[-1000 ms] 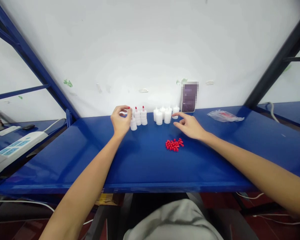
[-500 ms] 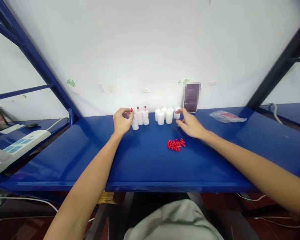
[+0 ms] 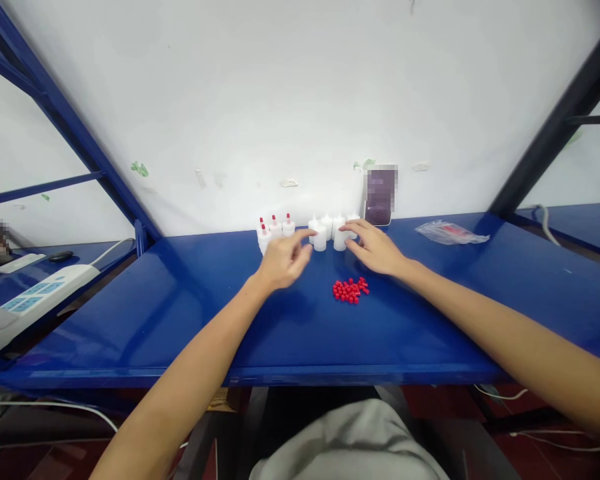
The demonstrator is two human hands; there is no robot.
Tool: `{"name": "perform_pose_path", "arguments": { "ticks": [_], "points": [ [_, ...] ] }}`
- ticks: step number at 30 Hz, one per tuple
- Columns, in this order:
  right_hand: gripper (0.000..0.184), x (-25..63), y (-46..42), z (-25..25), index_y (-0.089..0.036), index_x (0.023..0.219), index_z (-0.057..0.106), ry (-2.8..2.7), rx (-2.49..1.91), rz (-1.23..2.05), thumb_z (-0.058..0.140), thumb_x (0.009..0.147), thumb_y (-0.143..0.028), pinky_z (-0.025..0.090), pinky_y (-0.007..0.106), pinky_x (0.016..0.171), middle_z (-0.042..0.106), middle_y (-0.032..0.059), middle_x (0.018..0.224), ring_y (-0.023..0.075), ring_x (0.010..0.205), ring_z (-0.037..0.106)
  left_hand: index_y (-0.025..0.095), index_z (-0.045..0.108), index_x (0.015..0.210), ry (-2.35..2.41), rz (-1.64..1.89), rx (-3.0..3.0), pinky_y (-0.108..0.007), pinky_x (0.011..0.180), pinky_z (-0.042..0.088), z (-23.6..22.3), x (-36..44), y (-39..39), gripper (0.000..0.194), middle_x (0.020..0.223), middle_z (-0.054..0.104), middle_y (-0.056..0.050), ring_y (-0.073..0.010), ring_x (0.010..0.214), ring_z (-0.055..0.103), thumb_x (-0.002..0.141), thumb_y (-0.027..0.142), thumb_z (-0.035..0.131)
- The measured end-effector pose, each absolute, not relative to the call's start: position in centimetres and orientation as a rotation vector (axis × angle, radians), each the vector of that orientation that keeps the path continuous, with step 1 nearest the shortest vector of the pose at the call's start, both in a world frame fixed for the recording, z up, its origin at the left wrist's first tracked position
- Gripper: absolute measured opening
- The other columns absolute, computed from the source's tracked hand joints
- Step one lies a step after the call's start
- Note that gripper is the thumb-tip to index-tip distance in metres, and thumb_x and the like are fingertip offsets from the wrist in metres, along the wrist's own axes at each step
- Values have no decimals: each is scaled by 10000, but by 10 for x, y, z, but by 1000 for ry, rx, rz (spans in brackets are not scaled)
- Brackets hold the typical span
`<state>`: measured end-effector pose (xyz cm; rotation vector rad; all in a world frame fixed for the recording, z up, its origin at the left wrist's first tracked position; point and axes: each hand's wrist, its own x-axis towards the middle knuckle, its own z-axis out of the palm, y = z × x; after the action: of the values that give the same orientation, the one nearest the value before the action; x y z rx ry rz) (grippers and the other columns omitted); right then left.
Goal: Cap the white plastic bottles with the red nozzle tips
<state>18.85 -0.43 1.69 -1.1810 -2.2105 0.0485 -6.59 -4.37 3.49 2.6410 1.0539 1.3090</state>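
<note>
Your left hand (image 3: 284, 261) hides the lower parts of some of the red-tipped bottles (image 3: 289, 228), which stand in a group behind and beside it; four red tips show above. The hand is slightly blurred, its thumb and forefinger apart in an open grip, with the forefinger's tip close to the front left of the plain white bottles (image 3: 320, 237). Whether it touches that bottle, you cannot tell from this view.

Your right hand (image 3: 383, 252) covers part of the rearmost right plain bottle. Its grip is also parted, thumb below forefinger, the tips at the right edge of the front right plain bottle; contact there is unclear. The plain bottles overlap one another, so there seem to be five, all upright between and behind your two hands.

The loose red caps (image 3: 350, 291) lie in a pile on the blue tabletop (image 3: 290, 333), nearer you than the bottles and well apart from both grips. The phone (image 3: 379, 200) leans against the wall (image 3: 290, 100), its screen mostly pixelated. Both forearms run out of view.
</note>
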Motion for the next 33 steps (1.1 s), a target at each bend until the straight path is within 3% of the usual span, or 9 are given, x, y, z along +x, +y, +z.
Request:
{"name": "perform_pose_path", "arguments": {
  "ticks": [2, 5, 9, 13, 17, 25, 30, 33],
  "points": [
    [262, 189, -8, 21, -216, 1079, 607, -2135, -1206, 23, 442, 928, -352, 496, 390, 765, 629, 91, 1170, 209, 757, 649, 184, 627, 1178, 929, 963, 2745, -249, 645, 428, 29, -49, -50, 309, 718, 623, 6, -118, 609, 544, 945, 255, 437],
    [242, 190, -11, 23, -215, 1033, 552, -2022, -1255, 9, 526, 883, -403, 453, 357, 684, 646, 66, 998, 190, 652, 600, 189, 674, 1111, 866, 662, 2855, -261, 721, 457, 23, -37, -52, 289, 952, 656, -55, -140, 760, 599, 945, 227, 440],
    [398, 190, -5, 16, -215, 1163, 503, -1954, -1265, 143, 571, 856, -459, 462, 368, 714, 642, 82, 1064, 206, 712, 610, 196, 687, 1111, 873, 534, 2813, -265, 736, 471, 21, -39, -50, 291, 962, 641, -58, -141, 774, 604, 945, 203, 448],
    [279, 189, 2, 8, -209, 1035, 581, -2016, -1136, 388, 479, 919, -442, 474, 382, 805, 667, 81, 1053, 235, 873, 628, 222, 691, 1145, 821, 518, 2776, -277, 783, 480, 21, -42, -48, 280, 994, 628, -59, -152, 836, 610, 942, 221, 499],
    [296, 186, 1, 6, -206, 1045, 592, -1984, -993, 667, 583, 852, -431, 498, 354, 765, 679, 48, 995, 222, 850, 629, 224, 707, 1122, 808, 501, 2770, -284, 812, 480, 20, -41, -49, 257, 1001, 620, -64, -163, 877, 610, 938, 246, 530],
    [240, 183, -10, 8, -197, 987, 662, -2165, -954, 515, 599, 779, -300, 438, 403, 917, 657, 60, 1036, 251, 976, 606, 181, 721, 1005, 888, 705, 2665, -252, 705, 488, 12, -38, -46, 191, 906, 663, -45, -125, 740, 599, 883, 212, 577],
    [200, 179, -20, 16, -188, 959, 625, -2240, -971, 355, 567, 806, -304, 441, 367, 843, 614, 74, 997, 234, 909, 590, 142, 724, 926, 1013, 1062, 2264, -243, 654, 531, 10, -34, -43, 164, 879, 733, -52, -119, 677, 646, 792, 160, 633],
    [216, 177, -29, 22, -202, 1005, 591, -2276, -1042, 349, 530, 849, -337, 413, 313, 677, 614, 25, 804, 199, 717, 561, 134, 723, 901, 1044, 1224, 2094, -247, 633, 547, 13, -32, -43, 145, 885, 743, -70, -133, 683, 670, 787, 195, 657]
  ]
}}
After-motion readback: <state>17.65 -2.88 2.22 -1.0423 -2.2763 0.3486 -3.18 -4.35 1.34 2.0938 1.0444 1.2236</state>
